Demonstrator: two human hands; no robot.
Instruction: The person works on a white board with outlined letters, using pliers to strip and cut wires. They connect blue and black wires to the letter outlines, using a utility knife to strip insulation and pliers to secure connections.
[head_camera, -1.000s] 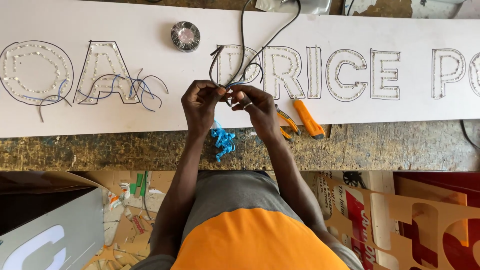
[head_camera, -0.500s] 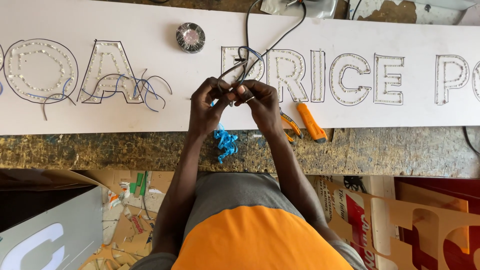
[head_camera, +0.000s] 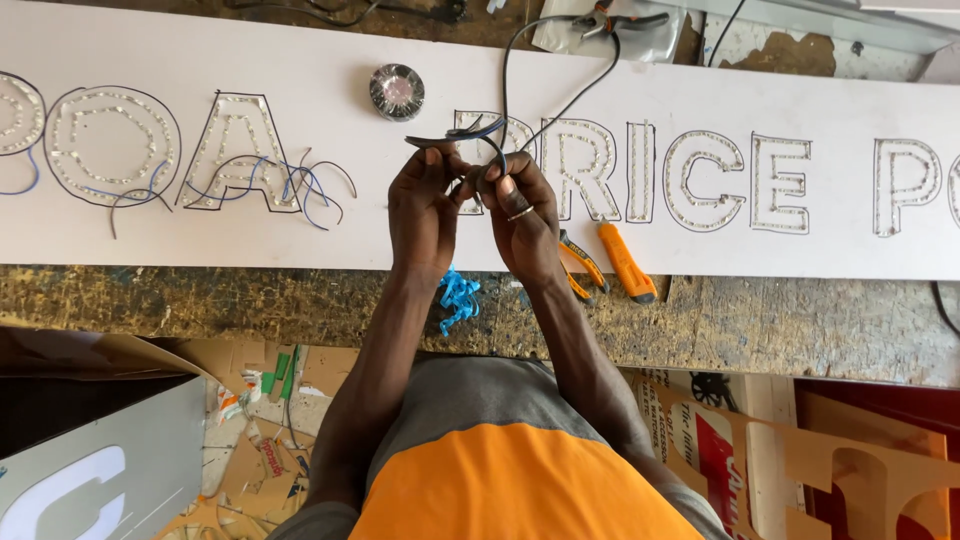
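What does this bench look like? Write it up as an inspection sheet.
Surface: worn workbench under a long white sign panel with outlined letters.
Job's things: dark wires.
Clutter: tape roll, orange-handled pliers, orange knife, blue scraps.
Hands: left hand and right hand pinch the wires together.
Cables: black cable loops upward; loose wires on letters.
Surroundings: cardboard and cut-out letters below.

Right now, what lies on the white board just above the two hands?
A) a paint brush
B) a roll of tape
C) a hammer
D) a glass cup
B: a round roll of tape lies flat on the white board, just above the left hand and right hand, which hold a dark wire.
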